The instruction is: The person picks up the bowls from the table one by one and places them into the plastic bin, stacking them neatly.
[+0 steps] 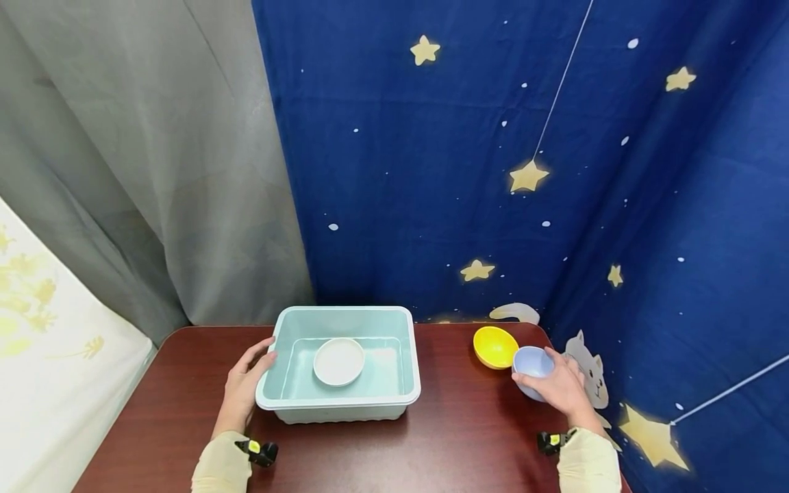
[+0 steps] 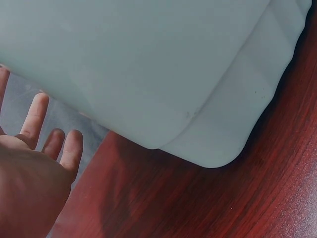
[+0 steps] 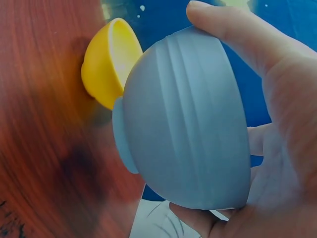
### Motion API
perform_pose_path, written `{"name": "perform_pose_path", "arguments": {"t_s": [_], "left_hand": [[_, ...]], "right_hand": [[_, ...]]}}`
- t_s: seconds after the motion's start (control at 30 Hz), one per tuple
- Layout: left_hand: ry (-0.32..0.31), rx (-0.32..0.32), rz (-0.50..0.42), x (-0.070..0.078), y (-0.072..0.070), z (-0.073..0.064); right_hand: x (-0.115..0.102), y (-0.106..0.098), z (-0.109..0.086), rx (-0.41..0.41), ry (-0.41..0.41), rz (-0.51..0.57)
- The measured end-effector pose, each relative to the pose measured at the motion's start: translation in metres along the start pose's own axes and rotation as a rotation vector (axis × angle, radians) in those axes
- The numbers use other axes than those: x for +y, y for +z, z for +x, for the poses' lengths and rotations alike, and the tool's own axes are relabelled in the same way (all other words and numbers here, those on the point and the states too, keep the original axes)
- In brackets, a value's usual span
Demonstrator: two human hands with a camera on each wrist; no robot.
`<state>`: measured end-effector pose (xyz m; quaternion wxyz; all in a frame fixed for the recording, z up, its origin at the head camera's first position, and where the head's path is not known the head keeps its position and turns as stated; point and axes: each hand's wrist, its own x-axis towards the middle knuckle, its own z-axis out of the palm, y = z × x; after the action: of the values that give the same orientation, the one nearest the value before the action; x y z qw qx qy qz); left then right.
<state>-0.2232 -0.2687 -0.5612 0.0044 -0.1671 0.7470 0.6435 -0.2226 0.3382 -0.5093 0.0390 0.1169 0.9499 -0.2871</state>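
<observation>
Your right hand point(image 1: 562, 385) grips a blue bowl point(image 1: 531, 364) beside a yellow bowl point(image 1: 495, 347) at the right of the table point(image 1: 468, 445). Your left hand point(image 1: 242, 385), fingers loosely extended, touches a pale basin point(image 1: 339, 402) holding a white dish point(image 1: 339, 361)

The pale blue bowl point(image 1: 533, 361), round with raised bands outside and a small foot, is held mouth up in the right hand point(image 1: 564, 387), near the right end of the surface point(image 1: 462, 438). The pale aqua tub point(image 1: 339, 402), rectangular, with a wide lip, stands upright, the left hand point(image 1: 241, 385) at its left rim.
</observation>
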Motion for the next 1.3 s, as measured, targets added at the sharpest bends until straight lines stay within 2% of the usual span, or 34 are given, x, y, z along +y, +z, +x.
{"name": "perform_pose_path", "arguments": {"t_s": [0.33,0.53,0.93,1.13,1.3], "left_hand": [[0.007,-0.014,-0.017,-0.001,-0.005,0.002],[0.011,-0.002,-0.051,0.0,-0.002,0.002],[0.024,-0.001,-0.043,0.001,0.001,0.005],[0.005,-0.022,-0.029,-0.001,-0.001,0.006],[-0.01,-0.016,-0.014,-0.002,0.0,0.004]], "right_hand": [[-0.025,-0.001,0.003,-0.008,-0.051,0.049],[-0.039,-0.003,0.009,-0.001,-0.092,0.03],[-0.064,-0.008,0.021,0.001,-0.194,0.003],[-0.076,-0.01,0.023,0.005,-0.249,-0.027],[-0.086,-0.01,0.022,-0.027,-0.275,-0.023]]}}
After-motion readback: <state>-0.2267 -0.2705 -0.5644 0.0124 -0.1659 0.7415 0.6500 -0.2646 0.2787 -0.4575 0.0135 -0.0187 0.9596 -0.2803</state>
